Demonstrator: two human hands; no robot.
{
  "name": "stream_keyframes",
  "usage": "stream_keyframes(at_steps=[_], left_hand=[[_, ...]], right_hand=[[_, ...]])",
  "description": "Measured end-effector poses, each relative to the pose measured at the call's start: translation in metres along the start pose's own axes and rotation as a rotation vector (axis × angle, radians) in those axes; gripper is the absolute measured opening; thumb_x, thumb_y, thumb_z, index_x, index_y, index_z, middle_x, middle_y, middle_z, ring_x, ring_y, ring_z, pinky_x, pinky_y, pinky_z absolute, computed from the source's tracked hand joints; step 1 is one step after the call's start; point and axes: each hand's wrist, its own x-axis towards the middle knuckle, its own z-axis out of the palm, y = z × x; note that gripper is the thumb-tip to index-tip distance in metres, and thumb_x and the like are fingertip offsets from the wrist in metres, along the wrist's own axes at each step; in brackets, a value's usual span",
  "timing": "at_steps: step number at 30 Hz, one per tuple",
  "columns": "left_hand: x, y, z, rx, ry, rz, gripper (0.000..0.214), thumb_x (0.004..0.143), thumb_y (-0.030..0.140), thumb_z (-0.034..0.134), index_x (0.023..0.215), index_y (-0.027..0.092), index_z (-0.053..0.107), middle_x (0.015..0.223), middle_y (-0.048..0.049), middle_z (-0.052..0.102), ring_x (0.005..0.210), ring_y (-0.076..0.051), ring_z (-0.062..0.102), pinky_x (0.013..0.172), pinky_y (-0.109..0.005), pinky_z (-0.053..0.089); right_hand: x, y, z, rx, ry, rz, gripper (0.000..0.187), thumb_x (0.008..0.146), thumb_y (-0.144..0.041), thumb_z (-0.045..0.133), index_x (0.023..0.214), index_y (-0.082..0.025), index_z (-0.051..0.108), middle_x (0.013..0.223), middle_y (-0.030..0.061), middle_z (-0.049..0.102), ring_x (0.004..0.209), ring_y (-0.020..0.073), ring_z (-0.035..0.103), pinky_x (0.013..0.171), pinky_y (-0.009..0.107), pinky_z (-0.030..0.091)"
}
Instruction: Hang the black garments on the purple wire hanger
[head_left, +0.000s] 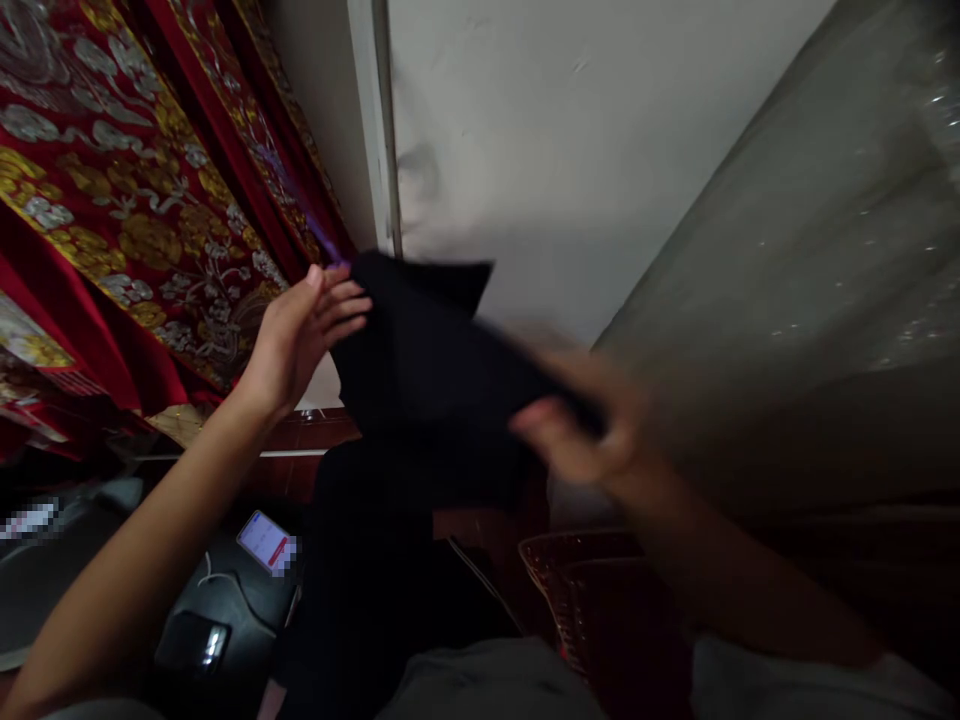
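Observation:
A piece of black cloth [450,380] hangs in front of me, folded over, with one pointed corner sticking out at its top. Its kind of garment or article cannot be made out. My right hand [592,420] is smeared by motion but grips the cloth's right end, thumb on the near side and fingers behind. At the upper left edge, my left hand [304,325] touches the cloth with its fingers stretched out and apart. The lower part of the cloth merges with my dark trousers [367,560].
Red fabric with gold and silver patterns [150,230] hangs at left, with a purple strip [307,215] beside it. A pale panel [540,130] stands ahead, a plastic-covered surface [810,270] at right. Lower left are a lit phone [264,540], a cable [240,590] and a dark glossy object [193,642].

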Motion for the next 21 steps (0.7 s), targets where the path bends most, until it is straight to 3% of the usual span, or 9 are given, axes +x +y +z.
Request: stream_keyframes(at_steps=[2,4,6,7,9,12,15,17,21], left_hand=[[-0.017,0.004,-0.002,-0.165,-0.071,-0.225,0.035,0.09,0.035,0.068,0.121,0.018,0.068,0.123,-0.0141,0.071,0.104,-0.025,0.073,0.089,-0.042,0.064],[-0.039,0.005,-0.004,-0.272,-0.108,-0.42,0.043,0.074,0.019,0.074,0.117,0.017,0.071,0.115,-0.0117,0.073,0.086,-0.02,0.073,0.076,-0.035,0.065],[-0.063,0.002,-0.007,-0.279,-0.121,-0.529,0.048,0.069,0.014,0.07,0.116,0.02,0.073,0.102,-0.0074,0.072,0.068,-0.014,0.066,0.06,-0.027,0.059],[-0.073,0.001,-0.009,-0.243,-0.137,-0.546,0.048,0.069,0.015,0.067,0.116,0.021,0.073,0.096,-0.0053,0.071,0.062,-0.012,0.062,0.054,-0.025,0.055],[-0.087,0.0,-0.013,-0.106,-0.192,-0.507,0.045,0.071,0.016,0.062,0.113,0.024,0.075,0.087,-0.0026,0.069,0.059,-0.013,0.06,0.05,-0.024,0.05],[-0.088,0.0,-0.024,0.183,-0.224,-0.301,0.031,0.075,0.018,0.054,0.096,0.025,0.076,0.084,-0.0027,0.071,0.074,-0.02,0.066,0.064,-0.033,0.057],[-0.075,-0.001,-0.034,0.398,-0.12,-0.109,0.02,0.078,0.017,0.049,0.08,0.023,0.068,0.085,-0.0043,0.072,0.086,-0.026,0.068,0.082,-0.044,0.059],[-0.065,-0.004,-0.037,0.447,-0.009,-0.016,0.022,0.081,0.014,0.049,0.089,0.023,0.067,0.092,-0.0052,0.072,0.093,-0.027,0.068,0.091,-0.048,0.058],[-0.059,-0.018,-0.03,0.535,0.248,0.242,0.042,0.089,0.015,0.06,0.129,0.027,0.061,0.125,-0.0087,0.063,0.114,-0.028,0.062,0.101,-0.048,0.054]], right_hand=[[-0.013,-0.028,0.0,0.116,-0.52,-0.166,0.037,0.084,-0.06,0.074,0.086,-0.023,0.079,0.084,0.0043,0.074,0.082,0.022,0.072,0.077,0.033,0.06],[-0.012,-0.042,-0.002,0.283,-0.985,-0.225,0.031,0.08,-0.048,0.083,0.101,-0.024,0.081,0.097,0.0045,0.077,0.083,0.0193,0.073,0.078,0.031,0.058],[0.0,-0.039,-0.003,0.46,-1.171,-0.165,0.041,0.083,-0.043,0.081,0.121,-0.027,0.078,0.113,0.0052,0.077,0.09,0.0178,0.073,0.082,0.029,0.057],[0.008,-0.032,-0.001,0.517,-1.112,-0.121,0.041,0.087,-0.043,0.078,0.125,-0.028,0.076,0.117,0.005,0.076,0.093,0.0176,0.073,0.085,0.03,0.057],[0.024,-0.008,0.009,0.476,-0.784,-0.029,0.034,0.094,-0.041,0.07,0.126,-0.031,0.075,0.122,0.0048,0.075,0.104,0.0197,0.071,0.095,0.036,0.056],[0.038,0.036,0.027,0.253,-0.352,0.071,0.029,0.094,-0.04,0.067,0.12,-0.03,0.076,0.122,0.0068,0.074,0.12,0.0263,0.066,0.108,0.048,0.05],[0.037,0.068,0.031,0.331,-0.493,0.222,0.03,0.09,-0.052,0.068,0.095,-0.023,0.078,0.099,0.0076,0.076,0.097,0.0267,0.072,0.091,0.044,0.057],[0.035,0.078,0.024,0.477,-0.549,0.409,0.041,0.082,-0.062,0.074,0.084,-0.021,0.075,0.084,0.007,0.074,0.076,0.0236,0.071,0.071,0.038,0.058],[0.058,0.079,0.011,0.638,-0.076,0.611,0.053,0.061,-0.069,0.084,0.081,-0.022,0.069,0.076,0.0068,0.072,0.07,0.024,0.069,0.063,0.037,0.057]])
